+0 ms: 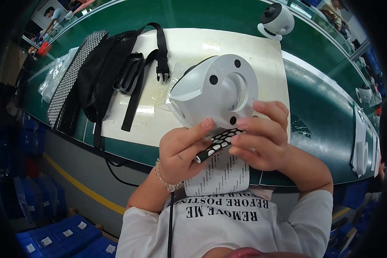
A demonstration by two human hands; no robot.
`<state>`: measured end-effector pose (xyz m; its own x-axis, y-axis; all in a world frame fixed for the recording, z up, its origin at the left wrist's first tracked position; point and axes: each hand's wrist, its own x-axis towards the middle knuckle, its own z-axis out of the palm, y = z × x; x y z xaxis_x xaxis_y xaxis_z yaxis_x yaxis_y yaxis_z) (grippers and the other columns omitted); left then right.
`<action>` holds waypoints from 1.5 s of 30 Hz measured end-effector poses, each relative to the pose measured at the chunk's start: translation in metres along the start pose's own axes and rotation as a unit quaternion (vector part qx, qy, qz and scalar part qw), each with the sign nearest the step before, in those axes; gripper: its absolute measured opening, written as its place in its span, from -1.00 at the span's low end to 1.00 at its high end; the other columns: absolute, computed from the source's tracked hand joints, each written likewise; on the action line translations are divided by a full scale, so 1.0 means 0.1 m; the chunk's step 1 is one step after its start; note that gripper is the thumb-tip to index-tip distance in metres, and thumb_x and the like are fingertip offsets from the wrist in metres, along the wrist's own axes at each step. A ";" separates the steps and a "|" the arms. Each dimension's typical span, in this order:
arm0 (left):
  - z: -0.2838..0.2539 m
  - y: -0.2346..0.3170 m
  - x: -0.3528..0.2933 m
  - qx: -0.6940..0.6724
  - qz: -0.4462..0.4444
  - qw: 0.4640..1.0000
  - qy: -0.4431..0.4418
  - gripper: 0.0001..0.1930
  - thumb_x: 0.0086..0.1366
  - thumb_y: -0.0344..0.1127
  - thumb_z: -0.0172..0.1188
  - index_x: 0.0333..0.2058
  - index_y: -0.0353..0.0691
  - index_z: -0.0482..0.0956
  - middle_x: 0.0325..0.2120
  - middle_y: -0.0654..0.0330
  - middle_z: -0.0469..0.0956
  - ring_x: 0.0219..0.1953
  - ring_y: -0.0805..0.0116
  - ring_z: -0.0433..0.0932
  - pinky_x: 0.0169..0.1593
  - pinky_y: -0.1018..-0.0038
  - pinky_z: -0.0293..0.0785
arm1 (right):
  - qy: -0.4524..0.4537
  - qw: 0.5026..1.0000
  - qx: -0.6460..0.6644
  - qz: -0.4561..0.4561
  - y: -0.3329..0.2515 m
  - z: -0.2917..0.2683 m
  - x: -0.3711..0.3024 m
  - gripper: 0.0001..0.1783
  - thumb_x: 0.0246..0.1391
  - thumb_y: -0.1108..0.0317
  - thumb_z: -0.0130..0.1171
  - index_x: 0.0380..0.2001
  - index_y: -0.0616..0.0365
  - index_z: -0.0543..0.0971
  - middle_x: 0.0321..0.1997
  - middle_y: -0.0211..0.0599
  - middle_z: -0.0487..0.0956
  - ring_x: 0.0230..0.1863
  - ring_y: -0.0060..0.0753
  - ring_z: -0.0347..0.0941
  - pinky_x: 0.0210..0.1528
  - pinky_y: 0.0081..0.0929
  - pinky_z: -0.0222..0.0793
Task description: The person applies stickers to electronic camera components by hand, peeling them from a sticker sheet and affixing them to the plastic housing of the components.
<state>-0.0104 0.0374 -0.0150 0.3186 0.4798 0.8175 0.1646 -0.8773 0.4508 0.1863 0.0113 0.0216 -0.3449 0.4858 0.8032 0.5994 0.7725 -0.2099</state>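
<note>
Just below the white camera housing (217, 88), we pinch a black-and-white perforated strip (217, 144), left hand (180, 152) and right hand (262, 139) both closed on it. Beyond the housing lies a white mat (189, 47) on the green bench (318, 107), with black straps (133, 77) left of the housing.

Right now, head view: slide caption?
Both hands, left hand and right hand, hold a white dome-shaped housing above a white mat.

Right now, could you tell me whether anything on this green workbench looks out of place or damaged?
Nothing looks damaged. The black mesh bag with straps sprawls across the white mat, one strap hanging over the bench edge.
</note>
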 end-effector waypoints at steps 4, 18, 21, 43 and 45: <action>-0.07 0.01 -0.02 0.014 -0.002 0.999 -0.052 -0.72 -0.35 -0.65 0.34 -0.55 -0.38 0.50 -0.04 -0.08 0.38 -0.47 0.35 0.53 -0.46 0.59 0.50 | -0.013 0.998 -0.027 -0.063 -0.01 0.00 -0.03 -0.79 -0.31 0.31 0.22 -0.46 -0.06 0.54 -0.15 -0.52 0.51 -0.09 -0.44 0.33 -0.14 -0.48 0.06; -0.11 0.03 0.03 -0.051 0.021 0.998 -0.043 -0.72 -0.22 -0.43 0.38 -0.52 -0.35 0.47 -0.20 -0.02 0.49 -0.56 0.39 0.41 -0.53 0.59 0.32 | -0.084 0.996 0.033 -0.017 -0.13 -0.02 0.04 -0.68 -0.30 0.21 0.30 -0.39 0.07 0.60 -0.34 -0.49 0.54 -0.38 -0.48 0.32 -0.40 -0.59 0.15; -0.11 0.04 0.05 -0.073 0.023 0.995 -0.065 -0.73 -0.19 -0.42 0.38 -0.53 -0.34 0.46 -0.25 -0.01 0.52 -0.55 0.38 0.42 -0.49 0.56 0.34 | -0.084 0.995 0.058 -0.014 -0.12 -0.01 0.03 -0.67 -0.32 0.25 0.32 -0.38 0.10 0.60 -0.35 -0.47 0.53 -0.39 -0.46 0.31 -0.40 -0.59 0.15; -0.12 0.05 0.09 -0.136 -0.027 0.987 -0.076 -0.75 -0.21 -0.44 0.38 -0.58 -0.26 0.44 -0.49 0.20 0.54 -0.60 0.37 0.43 -0.53 0.55 0.32 | -0.096 0.981 0.167 0.034 -0.10 -0.02 0.08 -0.80 -0.20 0.34 0.27 -0.43 0.17 0.58 -0.42 -0.38 0.53 -0.47 -0.40 0.35 -0.43 -0.53 0.22; -0.11 0.06 0.10 -0.107 -0.021 0.992 -0.071 -0.74 -0.22 -0.44 0.39 -0.57 -0.26 0.44 -0.49 0.20 0.55 -0.60 0.37 0.43 -0.53 0.54 0.33 | -0.104 0.976 0.186 0.052 -0.10 -0.08 0.09 -0.84 -0.14 0.36 0.25 -0.43 0.18 0.57 -0.42 -0.37 0.53 -0.47 -0.40 0.35 -0.43 -0.53 0.23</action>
<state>-0.0163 0.0367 -0.0006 0.4463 0.4970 0.7442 -0.0160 -0.8270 0.5620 0.1828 0.0047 0.0355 -0.4581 0.6115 0.6451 0.3491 0.7912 -0.5021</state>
